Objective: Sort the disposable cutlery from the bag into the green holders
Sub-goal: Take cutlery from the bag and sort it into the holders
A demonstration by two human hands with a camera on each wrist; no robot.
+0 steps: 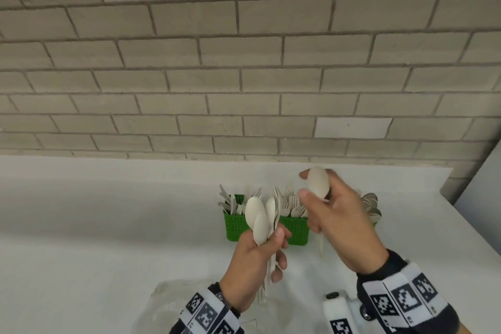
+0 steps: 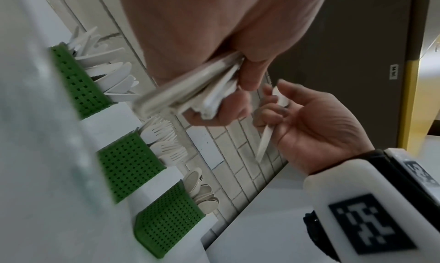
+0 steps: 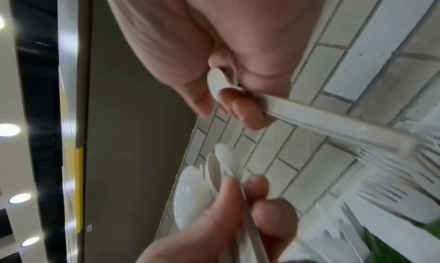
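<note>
My left hand (image 1: 267, 248) grips a bundle of white plastic spoons (image 1: 259, 215) by the handles, bowls up, in front of the green holders. My right hand (image 1: 315, 198) pinches a single white spoon (image 1: 318, 182) near its bowl, with the handle hanging down. Three green perforated holders stand in a row by the wall: the knife holder (image 2: 81, 86), the fork holder (image 2: 128, 163) and the spoon holder (image 2: 166, 223). In the head view the right hand hides most of the spoon holder. The single spoon's handle (image 3: 321, 118) shows in the right wrist view, above the bundle (image 3: 192, 195).
A clear plastic bag (image 1: 187, 304) lies on the white counter (image 1: 108, 225) below my left wrist. A grey brick wall (image 1: 244, 76) rises right behind the holders. The counter's right edge (image 1: 466, 225) runs close to my right arm.
</note>
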